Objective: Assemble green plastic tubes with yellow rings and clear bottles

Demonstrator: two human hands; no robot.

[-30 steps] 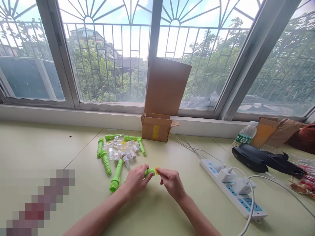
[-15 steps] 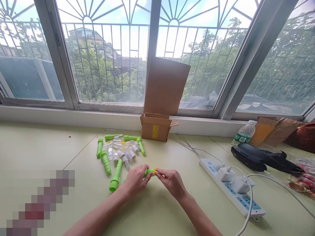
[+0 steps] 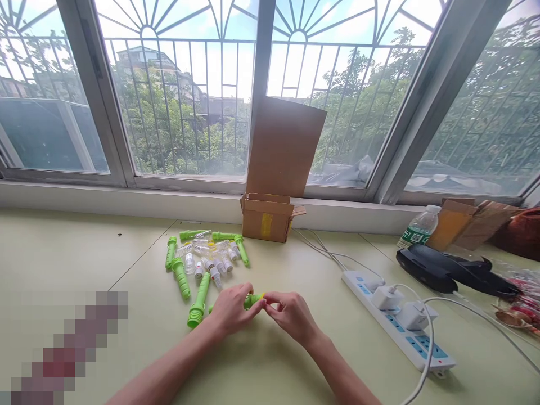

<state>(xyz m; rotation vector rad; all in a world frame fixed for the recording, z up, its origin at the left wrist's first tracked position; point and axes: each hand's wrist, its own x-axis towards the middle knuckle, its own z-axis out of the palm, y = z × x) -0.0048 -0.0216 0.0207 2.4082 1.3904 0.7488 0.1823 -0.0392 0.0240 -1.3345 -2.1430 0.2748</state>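
My left hand (image 3: 233, 309) is closed around a green ridged plastic tube (image 3: 250, 301), whose far end pokes out to the left beneath the palm. At the tube's right end, my right hand (image 3: 292, 315) pinches a yellow ring (image 3: 262, 296), its fingertips almost meeting my left thumb. Fingers partly cover the ring, so how far it sits on the tube is hidden. Just left of my hands lies a similar green tube (image 3: 199, 301) with a wide threaded end. Behind it are another green tube (image 3: 181, 278) and several clear, white-capped small bottles (image 3: 215, 275).
A small open cardboard box (image 3: 257, 222) stands by the window sill, a cardboard sheet (image 3: 284, 146) upright behind it. On the right are a white power strip (image 3: 396, 323) with plugs and cables, a black strapped device (image 3: 447, 273) and a water bottle (image 3: 422, 228).
My right hand has shifted slightly left with the yellow ring, bringing its fingers closer to my left thumb. The ring is now more covered. The loose tubes and bottles have stayed put.
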